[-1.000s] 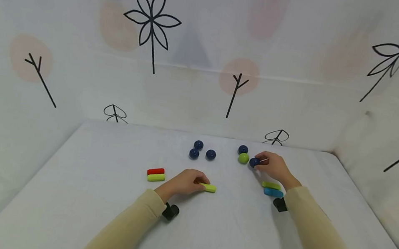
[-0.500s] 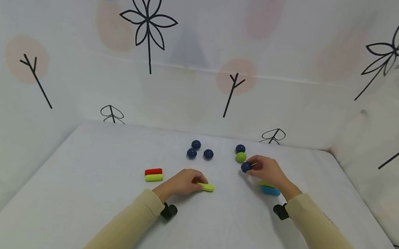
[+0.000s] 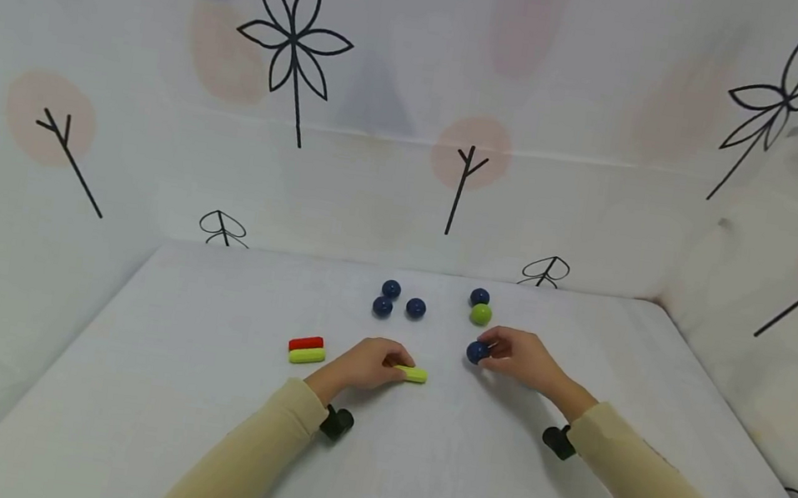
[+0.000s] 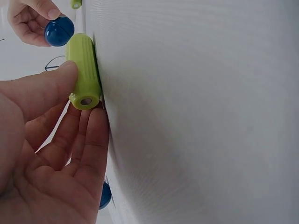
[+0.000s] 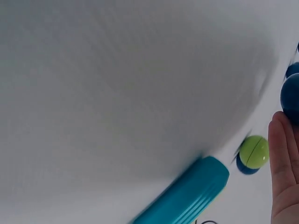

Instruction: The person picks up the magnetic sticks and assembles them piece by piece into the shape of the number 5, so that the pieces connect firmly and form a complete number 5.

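My left hand (image 3: 369, 364) pinches a yellow-green ribbed magnetic stick (image 3: 415, 375) at the table's middle; the left wrist view shows a round metal end on this stick (image 4: 85, 70), with the thumb against its side. Between thumb and fingertips my right hand (image 3: 526, 360) holds a dark blue ball (image 3: 477, 353), to the right of and behind the stick. From the left wrist, that blue ball (image 4: 59, 31) appears past the stick's far end. A green ball (image 3: 481, 314) and another blue ball (image 3: 479, 297) sit close together behind the right hand.
Three blue balls (image 3: 415, 308) lie grouped at the back centre. Left of my left hand, a red stick (image 3: 306, 344) and a yellow-green stick (image 3: 307, 355) lie side by side. The right wrist view shows a blue stick (image 5: 187, 193), hidden by my right arm in the head view.
My right hand has brought the blue ball from beside the green ball towards me and slightly left, its arm now covering the blue and green sticks. The left hand keeps its place.
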`<state>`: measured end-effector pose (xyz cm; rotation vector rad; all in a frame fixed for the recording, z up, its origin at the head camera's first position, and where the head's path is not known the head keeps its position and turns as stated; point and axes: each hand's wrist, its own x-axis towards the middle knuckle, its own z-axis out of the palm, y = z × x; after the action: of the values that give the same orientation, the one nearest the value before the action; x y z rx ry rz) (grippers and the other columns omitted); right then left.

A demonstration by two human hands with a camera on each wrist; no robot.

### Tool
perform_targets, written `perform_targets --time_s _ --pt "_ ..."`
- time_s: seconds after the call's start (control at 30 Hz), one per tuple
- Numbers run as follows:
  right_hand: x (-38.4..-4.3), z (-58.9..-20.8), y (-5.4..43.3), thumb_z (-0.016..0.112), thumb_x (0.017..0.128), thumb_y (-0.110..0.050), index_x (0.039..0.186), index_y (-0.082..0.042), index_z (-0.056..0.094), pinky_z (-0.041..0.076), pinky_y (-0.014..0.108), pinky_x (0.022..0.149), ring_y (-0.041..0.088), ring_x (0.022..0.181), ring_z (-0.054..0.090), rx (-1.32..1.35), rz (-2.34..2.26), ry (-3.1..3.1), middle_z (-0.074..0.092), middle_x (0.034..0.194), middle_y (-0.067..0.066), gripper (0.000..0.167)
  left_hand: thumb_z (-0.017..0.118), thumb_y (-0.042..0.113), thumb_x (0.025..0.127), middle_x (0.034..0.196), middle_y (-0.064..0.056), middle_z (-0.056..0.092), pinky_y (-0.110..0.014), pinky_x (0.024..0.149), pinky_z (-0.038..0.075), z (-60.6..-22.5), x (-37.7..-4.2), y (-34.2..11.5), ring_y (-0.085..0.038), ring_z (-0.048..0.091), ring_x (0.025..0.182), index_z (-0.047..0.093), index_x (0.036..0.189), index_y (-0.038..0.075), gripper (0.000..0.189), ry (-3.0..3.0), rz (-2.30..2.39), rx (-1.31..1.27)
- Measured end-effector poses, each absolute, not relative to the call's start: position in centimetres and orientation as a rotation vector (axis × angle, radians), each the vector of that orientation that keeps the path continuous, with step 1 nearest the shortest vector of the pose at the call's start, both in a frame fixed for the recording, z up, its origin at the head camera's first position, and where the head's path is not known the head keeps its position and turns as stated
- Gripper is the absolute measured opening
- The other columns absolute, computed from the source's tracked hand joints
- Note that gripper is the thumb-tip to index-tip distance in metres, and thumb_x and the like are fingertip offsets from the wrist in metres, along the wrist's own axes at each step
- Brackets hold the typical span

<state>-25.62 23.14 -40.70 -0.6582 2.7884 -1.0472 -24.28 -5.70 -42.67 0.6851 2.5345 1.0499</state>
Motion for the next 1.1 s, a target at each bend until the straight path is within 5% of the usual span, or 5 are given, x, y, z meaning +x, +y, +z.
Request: perform_targets --time_s 1.1 --pt "-23.6 -41.8 20.6 0.075 0.087 -0.006 0.113 0.001 0.065 0.058 0.032 0.080 0.023 0.094 0.067 -0.725 -1.098 2.624 0.069 0.109 0.011 0.029 0.065 0.009 0.097 0.110 -0.004 0.068 -0.036 0.096 0.049 -42.7 -24.6 -5.3 -0.018 0.061 0.103 0.070 0.116 0.007 0.020 2.545 1.068 0.724"
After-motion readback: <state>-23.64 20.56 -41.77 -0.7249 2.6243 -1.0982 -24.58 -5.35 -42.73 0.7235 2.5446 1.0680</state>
